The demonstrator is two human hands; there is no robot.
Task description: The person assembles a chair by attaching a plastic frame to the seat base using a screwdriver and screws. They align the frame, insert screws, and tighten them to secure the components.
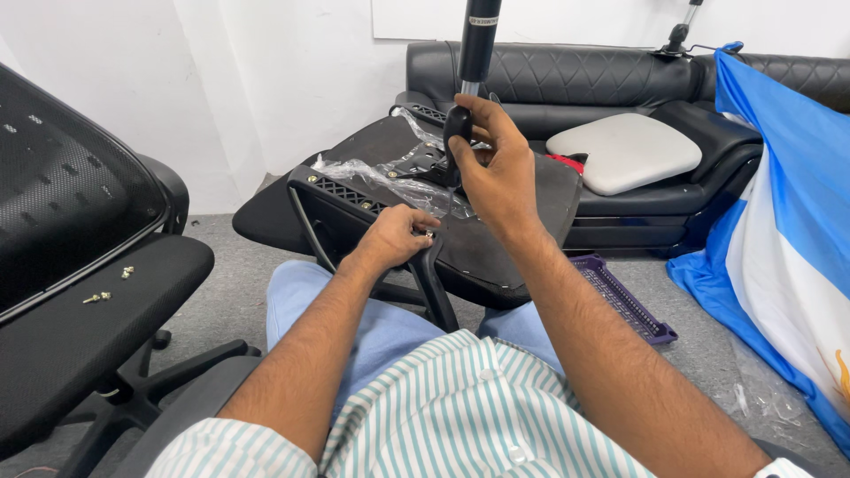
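Note:
An upturned black chair seat (522, 239) rests on my lap, with a black armrest bracket (434, 283) against its near edge. My left hand (396, 235) pinches a small silver screw at the top of that bracket. My right hand (496, 168) grips the black handle of a screwdriver (457, 133), held upright over the same spot. A gas lift cylinder (479, 40) stands up from the seat's mounting plate behind my right hand. Clear plastic wrap (390, 181) lies crumpled over the seat's underside.
A black mesh office chair (80, 265) stands at my left with a few loose screws (99, 297) on its seat. A black sofa (637, 80) with a grey cushion (624, 150) is behind. A purple tray (624, 301) lies on the floor, a blue and white flag (779, 221) at right.

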